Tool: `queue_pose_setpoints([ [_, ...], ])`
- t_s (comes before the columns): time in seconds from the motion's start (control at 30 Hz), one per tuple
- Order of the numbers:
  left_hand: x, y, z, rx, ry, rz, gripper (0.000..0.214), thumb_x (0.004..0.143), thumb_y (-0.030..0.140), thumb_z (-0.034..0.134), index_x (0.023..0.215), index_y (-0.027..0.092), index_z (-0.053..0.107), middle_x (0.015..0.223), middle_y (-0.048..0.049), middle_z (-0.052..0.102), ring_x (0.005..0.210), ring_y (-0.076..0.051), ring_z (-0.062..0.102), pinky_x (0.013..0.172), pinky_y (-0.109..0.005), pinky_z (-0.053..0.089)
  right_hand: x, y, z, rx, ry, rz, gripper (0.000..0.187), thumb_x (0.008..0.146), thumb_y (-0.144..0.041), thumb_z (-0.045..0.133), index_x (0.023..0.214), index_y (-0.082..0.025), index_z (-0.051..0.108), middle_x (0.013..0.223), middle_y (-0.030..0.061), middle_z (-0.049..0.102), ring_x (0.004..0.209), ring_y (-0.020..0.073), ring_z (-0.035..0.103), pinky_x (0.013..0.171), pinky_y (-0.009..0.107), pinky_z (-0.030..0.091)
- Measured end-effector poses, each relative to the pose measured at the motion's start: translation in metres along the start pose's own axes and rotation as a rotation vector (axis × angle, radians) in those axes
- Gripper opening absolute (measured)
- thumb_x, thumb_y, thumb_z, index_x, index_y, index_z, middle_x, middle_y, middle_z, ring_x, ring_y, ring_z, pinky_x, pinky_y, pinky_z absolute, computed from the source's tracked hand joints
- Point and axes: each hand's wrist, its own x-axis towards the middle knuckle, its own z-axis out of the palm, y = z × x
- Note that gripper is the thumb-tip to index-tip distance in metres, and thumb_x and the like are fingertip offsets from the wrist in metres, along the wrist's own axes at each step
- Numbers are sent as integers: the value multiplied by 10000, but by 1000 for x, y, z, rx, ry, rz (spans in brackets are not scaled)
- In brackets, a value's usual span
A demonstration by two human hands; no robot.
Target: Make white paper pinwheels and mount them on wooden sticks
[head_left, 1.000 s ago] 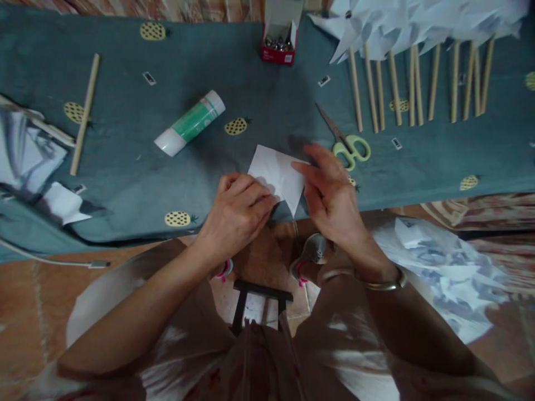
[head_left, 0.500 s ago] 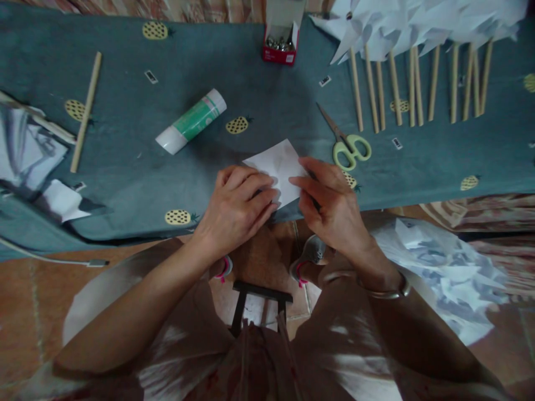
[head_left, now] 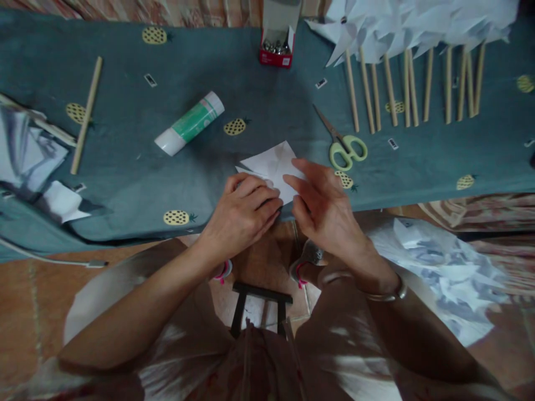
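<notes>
White paper (head_left: 279, 165) has turned, 2 sharp tips (head_left: 247, 161) beside the left hand (head_left: 244, 209).

No lettering is coming through legibly: the green label (head_left: 193, 122) on the white tube (head_left: 170, 142), the pale sticker (head_left: 286, 62) on the red box (head_left: 270, 58) and the small patches (head_left: 321, 83) on the tablecloth (head_left: 129, 128) are showing only blurred marks.

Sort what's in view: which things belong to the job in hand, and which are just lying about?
Likely part of the job:
- white paper, under the left hand
- scissors
- wooden stick
- paper pinwheels
- red box, possibly

Apparently just lying about:
- white cable
</notes>
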Motion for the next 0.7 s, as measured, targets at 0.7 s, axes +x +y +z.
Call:
queue_pose_setpoints([
  [0.7, -13, -10, -9, 9, 39, 30, 115, 971, 164, 528, 1009, 215, 623, 1012, -18, 764, 845, -157, 666, 962, -441, 506, -6, 15, -17, 367, -7, 124, 174, 855, -180, 642, 989, -268, 711, 1320, 49, 674, 1255, 275, 610, 1093, 543, 458],
])
